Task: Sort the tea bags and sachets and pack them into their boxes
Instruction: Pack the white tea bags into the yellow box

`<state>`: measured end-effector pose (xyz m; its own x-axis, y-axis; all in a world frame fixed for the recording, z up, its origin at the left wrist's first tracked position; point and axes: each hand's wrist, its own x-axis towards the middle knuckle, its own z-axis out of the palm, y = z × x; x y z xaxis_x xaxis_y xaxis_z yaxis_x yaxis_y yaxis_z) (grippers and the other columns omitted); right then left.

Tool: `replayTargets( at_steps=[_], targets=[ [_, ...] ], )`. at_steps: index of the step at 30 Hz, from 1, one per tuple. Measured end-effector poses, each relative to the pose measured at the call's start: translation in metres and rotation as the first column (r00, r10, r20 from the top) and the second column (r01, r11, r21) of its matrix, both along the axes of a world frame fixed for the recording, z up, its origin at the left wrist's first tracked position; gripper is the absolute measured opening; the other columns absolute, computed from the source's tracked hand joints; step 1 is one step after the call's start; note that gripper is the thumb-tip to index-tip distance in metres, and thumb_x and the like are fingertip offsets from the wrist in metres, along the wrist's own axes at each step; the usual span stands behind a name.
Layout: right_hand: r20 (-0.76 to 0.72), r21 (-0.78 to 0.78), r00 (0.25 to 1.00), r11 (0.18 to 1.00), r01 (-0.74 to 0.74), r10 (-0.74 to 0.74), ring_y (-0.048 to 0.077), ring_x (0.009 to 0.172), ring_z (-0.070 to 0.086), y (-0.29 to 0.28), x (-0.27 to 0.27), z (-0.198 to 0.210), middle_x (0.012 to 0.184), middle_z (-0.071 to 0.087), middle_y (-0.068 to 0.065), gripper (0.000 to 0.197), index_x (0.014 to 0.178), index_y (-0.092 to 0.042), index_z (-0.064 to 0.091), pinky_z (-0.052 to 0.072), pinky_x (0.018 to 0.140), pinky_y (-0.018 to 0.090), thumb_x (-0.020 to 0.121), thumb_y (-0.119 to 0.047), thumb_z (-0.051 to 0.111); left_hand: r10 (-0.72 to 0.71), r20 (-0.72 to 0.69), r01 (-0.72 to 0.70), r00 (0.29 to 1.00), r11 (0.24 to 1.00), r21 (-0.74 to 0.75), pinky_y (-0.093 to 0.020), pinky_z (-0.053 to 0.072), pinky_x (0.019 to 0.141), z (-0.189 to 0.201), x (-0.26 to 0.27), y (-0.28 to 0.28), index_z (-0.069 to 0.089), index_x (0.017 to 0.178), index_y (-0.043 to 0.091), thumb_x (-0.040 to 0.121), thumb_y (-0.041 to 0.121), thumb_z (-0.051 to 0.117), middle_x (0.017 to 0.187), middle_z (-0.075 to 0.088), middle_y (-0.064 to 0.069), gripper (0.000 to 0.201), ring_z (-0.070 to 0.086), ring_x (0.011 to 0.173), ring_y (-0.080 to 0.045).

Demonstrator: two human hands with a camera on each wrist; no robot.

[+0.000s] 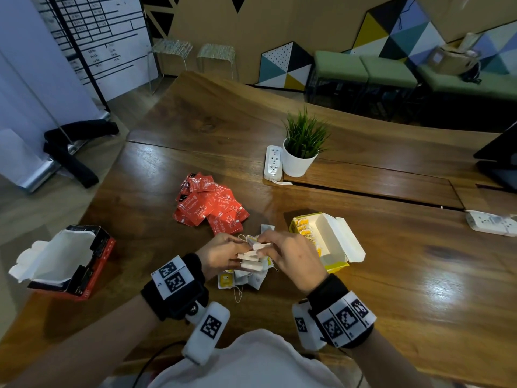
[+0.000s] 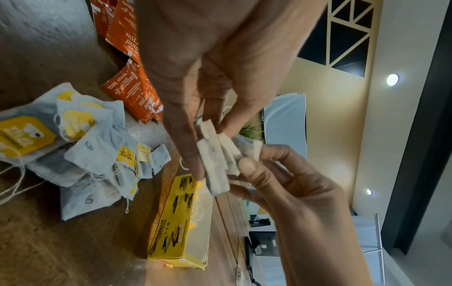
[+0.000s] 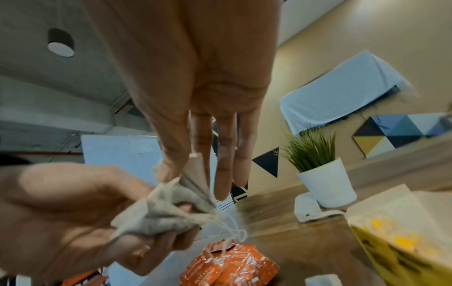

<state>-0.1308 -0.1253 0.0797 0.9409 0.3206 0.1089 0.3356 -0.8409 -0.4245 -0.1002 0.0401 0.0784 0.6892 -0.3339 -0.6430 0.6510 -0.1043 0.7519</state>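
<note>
Both hands meet over the table's near middle and hold a small stack of white tea bags (image 1: 253,257) between them. My left hand (image 1: 237,247) grips the bundle (image 3: 166,212), whose strings hang down. My right hand (image 1: 265,245) pinches the top edge of the tea bags (image 2: 215,160) with thumb and forefinger. Under the hands lies a loose pile of tea bags with yellow tags (image 1: 243,280). A heap of red sachets (image 1: 209,205) lies just beyond. The open yellow box (image 1: 335,247), partly filled with tea bags, stands to the right. An open red and black box (image 1: 92,264) sits at the left edge.
A potted plant (image 1: 300,155) and a white power strip (image 1: 272,163) stand behind the yellow box. Another power strip (image 1: 492,223) and a dark monitor (image 1: 500,161) are at the far right. The table's left edge runs close beside the red box.
</note>
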Motion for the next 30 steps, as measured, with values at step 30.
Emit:
replayTargets(
  at_steps=[30],
  targets=[
    [0.169,-0.2,0.986,0.979,0.026,0.008,0.01,0.056,0.062,0.014,-0.005,-0.005,0.055,0.061,-0.006,0.013,0.084,-0.022,0.056,0.035,0.033,0.017,0.081,-0.033,0.05,-0.103,0.04,0.1,0.994,0.993,0.063,-0.023,0.054,0.062,-0.007,0.004,-0.002,0.048,0.107,0.007,0.089,-0.006,0.051,0.095,0.056,-0.009,0.022,0.059,0.082,-0.018]
  ],
)
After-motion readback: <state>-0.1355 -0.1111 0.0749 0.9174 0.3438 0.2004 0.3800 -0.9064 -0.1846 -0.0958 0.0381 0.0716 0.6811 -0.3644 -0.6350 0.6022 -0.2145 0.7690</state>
